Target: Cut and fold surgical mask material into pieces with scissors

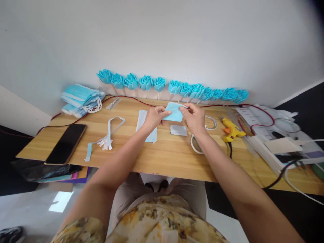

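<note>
A light blue piece of mask fabric [174,113] is stretched between my two hands above the wooden table. My left hand [156,117] pinches its left edge, thumb on top. At its upper right corner, my right hand [194,116] grips it between thumb and fingers. Below the fabric lies a small whitish rectangle [178,130]. A flat blue-and-white mask piece [151,136] rests under my left wrist, partly covered by it. Beside my right forearm is a tape roll [196,145], with another tape roll [211,123] farther back.
Blue fabric flowers [146,82] on sticks lean in a row against the wall. Stacked masks [82,98], a phone [66,144] and cut strips [109,135] are at left. A yellow glue gun [232,131] and a power strip [270,152] with cables occupy the right.
</note>
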Tool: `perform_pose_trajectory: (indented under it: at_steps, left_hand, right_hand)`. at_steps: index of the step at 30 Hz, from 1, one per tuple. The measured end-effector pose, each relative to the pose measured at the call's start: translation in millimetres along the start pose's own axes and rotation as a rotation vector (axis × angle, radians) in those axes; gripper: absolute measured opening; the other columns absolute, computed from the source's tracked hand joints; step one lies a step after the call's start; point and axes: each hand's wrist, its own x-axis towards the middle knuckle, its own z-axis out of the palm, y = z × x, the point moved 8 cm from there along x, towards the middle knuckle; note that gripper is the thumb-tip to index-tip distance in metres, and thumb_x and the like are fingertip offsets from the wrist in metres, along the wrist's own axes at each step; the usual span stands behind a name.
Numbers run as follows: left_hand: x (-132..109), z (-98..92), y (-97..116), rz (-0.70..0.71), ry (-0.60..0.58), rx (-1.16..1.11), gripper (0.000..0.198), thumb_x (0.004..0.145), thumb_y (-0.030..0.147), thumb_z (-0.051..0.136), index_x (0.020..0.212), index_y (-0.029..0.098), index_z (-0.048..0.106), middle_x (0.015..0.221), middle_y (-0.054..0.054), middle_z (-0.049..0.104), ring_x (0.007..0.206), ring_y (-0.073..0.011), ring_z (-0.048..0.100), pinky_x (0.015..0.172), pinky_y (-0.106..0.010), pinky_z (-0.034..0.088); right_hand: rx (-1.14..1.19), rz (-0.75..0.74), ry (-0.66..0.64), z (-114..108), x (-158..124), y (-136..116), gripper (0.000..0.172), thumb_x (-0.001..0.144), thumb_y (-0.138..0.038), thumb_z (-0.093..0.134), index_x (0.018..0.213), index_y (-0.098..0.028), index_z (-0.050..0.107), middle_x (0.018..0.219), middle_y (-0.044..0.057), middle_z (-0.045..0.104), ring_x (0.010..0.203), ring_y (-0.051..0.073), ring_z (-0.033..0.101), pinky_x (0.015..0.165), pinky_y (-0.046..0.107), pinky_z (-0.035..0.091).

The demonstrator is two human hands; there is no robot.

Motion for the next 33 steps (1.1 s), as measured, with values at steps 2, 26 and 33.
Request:
perform_pose_trajectory:
  at_steps: [2, 26, 33]
  left_hand:
    - [1, 0.6, -2, -0.009, -0.005, -0.083, 0.019, 0.082, 0.018, 0.075, 0.071, 0.015, 0.060, 0.049, 0.004, 0.060, 0.041, -0.0087, 0.055, 0.046, -0.020, 0.041]
    - [3, -1.3, -7, 0.058, 0.016, -0.273, 0.018, 0.079, 0.020, 0.073, 0.097, 0.017, 0.073, 0.084, -0.002, 0.075, 0.071, -0.0109, 0.064, 0.069, -0.024, 0.049]
    - [-4, 9.1, -2, 0.049, -0.048, -0.236, 0.025, 0.078, 0.024, 0.075, 0.102, 0.018, 0.074, 0.087, -0.002, 0.076, 0.074, -0.0124, 0.066, 0.074, -0.026, 0.052]
  right_hand:
    - [0.023, -0.020, 0.058, -8, -3, 1, 0.014, 0.083, -0.035, 0.070, 0.085, -0.021, 0.072, 0.076, -0.001, 0.071, 0.072, 0.017, 0.066, 0.067, 0.029, 0.052]
    - [-0.231, -0.476, -0.183, -1, -25, -36, 0.007, 0.091, -0.029, 0.069, 0.087, -0.026, 0.074, 0.104, 0.005, 0.075, 0.104, 0.026, 0.068, 0.101, 0.049, 0.049]
    - [-0.002, -0.204, -0.159, -4, -17, -12, 0.007, 0.088, -0.031, 0.071, 0.087, -0.026, 0.075, 0.121, 0.006, 0.073, 0.115, 0.026, 0.068, 0.103, 0.047, 0.051]
